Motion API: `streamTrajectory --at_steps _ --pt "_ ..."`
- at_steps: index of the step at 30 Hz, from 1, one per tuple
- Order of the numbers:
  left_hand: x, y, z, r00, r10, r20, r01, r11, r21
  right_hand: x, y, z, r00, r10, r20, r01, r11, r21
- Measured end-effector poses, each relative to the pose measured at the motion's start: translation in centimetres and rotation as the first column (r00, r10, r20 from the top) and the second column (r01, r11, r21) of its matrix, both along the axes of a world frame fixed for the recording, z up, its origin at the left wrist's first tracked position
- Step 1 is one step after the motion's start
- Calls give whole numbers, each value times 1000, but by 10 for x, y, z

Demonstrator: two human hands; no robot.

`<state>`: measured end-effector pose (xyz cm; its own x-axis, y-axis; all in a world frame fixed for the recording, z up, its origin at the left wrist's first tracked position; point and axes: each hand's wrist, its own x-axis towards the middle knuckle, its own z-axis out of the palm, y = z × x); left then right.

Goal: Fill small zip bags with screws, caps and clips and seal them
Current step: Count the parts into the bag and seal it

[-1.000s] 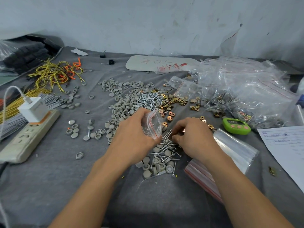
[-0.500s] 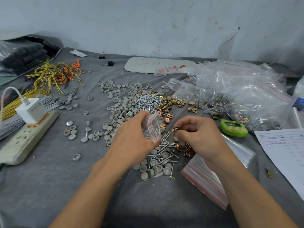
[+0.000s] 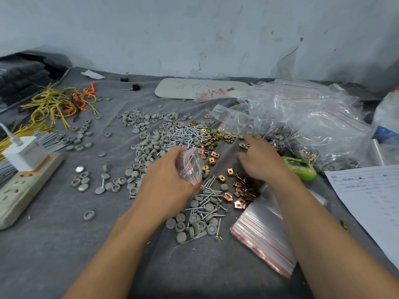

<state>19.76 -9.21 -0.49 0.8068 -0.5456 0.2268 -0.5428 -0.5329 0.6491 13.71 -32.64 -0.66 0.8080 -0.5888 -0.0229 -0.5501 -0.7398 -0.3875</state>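
Left grip (image 3: 166, 175) is closed round a small zip bag (image 3: 191, 164), which is held just above the middle of the worktop (image 3: 64, 244); the bag's red seal line is seen on the side toward the right grip (image 3: 261, 160), and what lies inside the bag cannot be told. The right grip is open, its fingers stretched and spread toward the far edge above scattered gold clips (image 3: 216, 137), and it is blurred. A heap of screws (image 3: 185, 137) is spread beyond the left grip, with grey caps (image 3: 146, 145) strewn round it toward the left edge. Nearer the near edge, a smaller mix of screws and caps (image 3: 200, 214) is gathered between the two forearms, and a small cluster of clips (image 3: 244, 188) is found just beside it, under the right wrist. A stack of empty zip bags (image 3: 265, 234) is laid near the right forearm, partly covered by it. Filled bags (image 3: 313, 126) are piled toward the far right corner, and a green timer (image 3: 300, 167) is set just in front of that pile. A written sheet of paper (image 3: 371, 201) is placed at the right edge. At the left edge a power strip (image 3: 23, 184) is seen with a white charger (image 3: 23, 152) plugged into it, and yellow wires (image 3: 54, 104) are tangled toward the far left corner.
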Motion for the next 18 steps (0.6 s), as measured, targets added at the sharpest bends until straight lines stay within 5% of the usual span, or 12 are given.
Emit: streamTrajectory --at_steps 8,14,18 --pt "12 0 2 999 32 -27 -32 999 -32 0 17 -2 996 80 30 -77 993 -84" --pt "12 0 4 999 38 -33 -39 998 -43 -4 7 1 966 -12 259 2 999 39" --pt "13 -2 6 995 71 -65 -76 995 -72 25 5 -1 972 65 225 -89 991 98"
